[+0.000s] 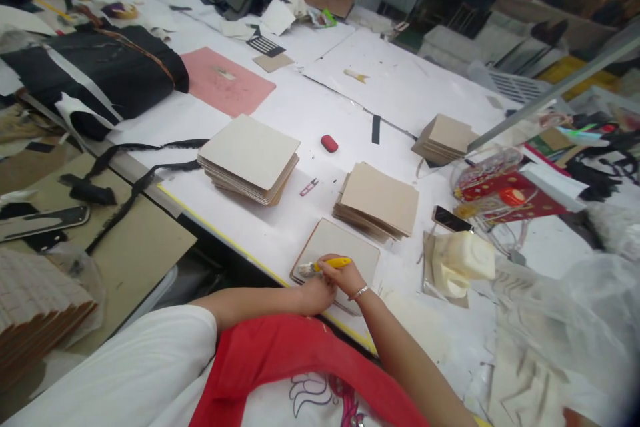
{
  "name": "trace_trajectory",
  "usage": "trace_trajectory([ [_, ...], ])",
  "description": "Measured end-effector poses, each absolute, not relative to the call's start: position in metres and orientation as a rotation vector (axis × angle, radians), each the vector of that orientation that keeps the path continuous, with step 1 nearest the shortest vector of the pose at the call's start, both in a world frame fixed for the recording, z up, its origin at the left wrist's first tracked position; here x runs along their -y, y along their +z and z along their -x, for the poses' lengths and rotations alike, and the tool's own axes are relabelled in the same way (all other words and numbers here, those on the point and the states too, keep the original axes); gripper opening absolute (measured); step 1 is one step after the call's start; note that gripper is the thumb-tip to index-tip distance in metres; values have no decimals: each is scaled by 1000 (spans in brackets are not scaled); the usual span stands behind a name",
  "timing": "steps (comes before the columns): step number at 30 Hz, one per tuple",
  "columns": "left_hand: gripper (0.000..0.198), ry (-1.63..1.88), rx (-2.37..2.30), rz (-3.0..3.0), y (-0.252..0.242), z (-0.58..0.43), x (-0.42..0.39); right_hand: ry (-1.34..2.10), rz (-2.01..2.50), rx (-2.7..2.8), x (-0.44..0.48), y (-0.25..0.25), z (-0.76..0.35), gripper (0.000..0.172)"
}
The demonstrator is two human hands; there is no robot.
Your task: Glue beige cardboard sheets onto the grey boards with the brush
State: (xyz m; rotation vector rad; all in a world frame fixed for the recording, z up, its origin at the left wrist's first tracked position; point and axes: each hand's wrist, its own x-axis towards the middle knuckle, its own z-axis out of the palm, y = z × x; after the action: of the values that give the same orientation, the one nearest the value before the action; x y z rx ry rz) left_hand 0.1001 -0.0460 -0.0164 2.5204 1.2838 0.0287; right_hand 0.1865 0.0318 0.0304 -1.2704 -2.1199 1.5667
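My right hand (345,277), with a bracelet at the wrist, is closed around the yellow handle of a paintbrush (334,263). The pale bristles touch the left part of a grey cardboard sheet (350,247), which lies with others at the table's near edge. My left hand (316,296) rests at the near side of that sheet, just under my right hand; its fingers are mostly hidden. Just beyond is a stack of brown cardboard sheets (383,197). To the left stands a taller stack of cardboard (250,150). Between the stacks lie small thread snips (309,187).
A red oval case (329,143) and a black strip (376,129) lie farther back. To the right are a cream plastic container (465,257), a phone (451,219) and another cardboard stack (443,137). A black roll (125,67) and pink sheet (227,83) lie left.
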Motion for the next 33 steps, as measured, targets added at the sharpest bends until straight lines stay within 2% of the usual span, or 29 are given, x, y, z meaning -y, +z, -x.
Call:
trace_trajectory([
  [6, 35, -11, -1300, -2667, -12, -96, 49, 1349, 1420, 1967, -69, 13, -186, 31],
  [12, 34, -49, -1242, -2673, -11, -94, 45, 1145, 1650, 1750, -96, 5, -189, 36],
  [20, 40, -127, -1186, -2603, -5, -93, 40, 734, 1966, 1710, -84, 13, -279, 36],
  [26, 41, -217, -1137, -2600, 6, -93, 35, 503, 1779, 1896, -49, 20, -302, 34],
  [33, 40, -231, -1136, -2591, 6, -93, 35, 645, 1799, 1986, 46, 31, -302, 28],
])
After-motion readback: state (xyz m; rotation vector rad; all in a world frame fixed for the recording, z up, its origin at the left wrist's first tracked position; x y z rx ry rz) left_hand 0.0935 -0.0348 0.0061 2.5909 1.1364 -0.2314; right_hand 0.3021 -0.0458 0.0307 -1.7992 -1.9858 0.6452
